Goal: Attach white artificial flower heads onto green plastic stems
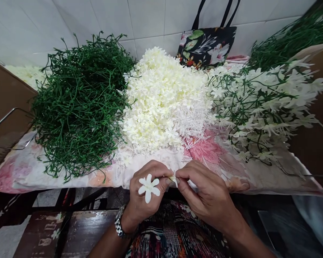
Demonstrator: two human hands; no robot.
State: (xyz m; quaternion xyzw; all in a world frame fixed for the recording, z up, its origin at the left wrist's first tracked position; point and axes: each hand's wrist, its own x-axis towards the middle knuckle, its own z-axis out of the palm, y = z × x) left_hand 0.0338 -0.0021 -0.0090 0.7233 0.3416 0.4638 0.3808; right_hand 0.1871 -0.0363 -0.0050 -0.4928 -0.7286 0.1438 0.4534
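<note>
My left hand, with a metal watch at the wrist, is closed on a green artificial flower stem. One white flower with pointed petals shows over the back of that hand. My right hand pinches a small white piece, likely a blossom, where the fingertips of both hands meet. Its petals are mostly hidden by the fingers. Beyond my hands lie a heap of loose white blossoms and a tangled pile of green stems. White thin stamens lie at the heap's right side.
Finished-looking white flower sprays lie at the right, near a brown cardboard box. Another cardboard panel stands at the left. A flowered black bag leans on the tiled wall. Floral cloth covers the table.
</note>
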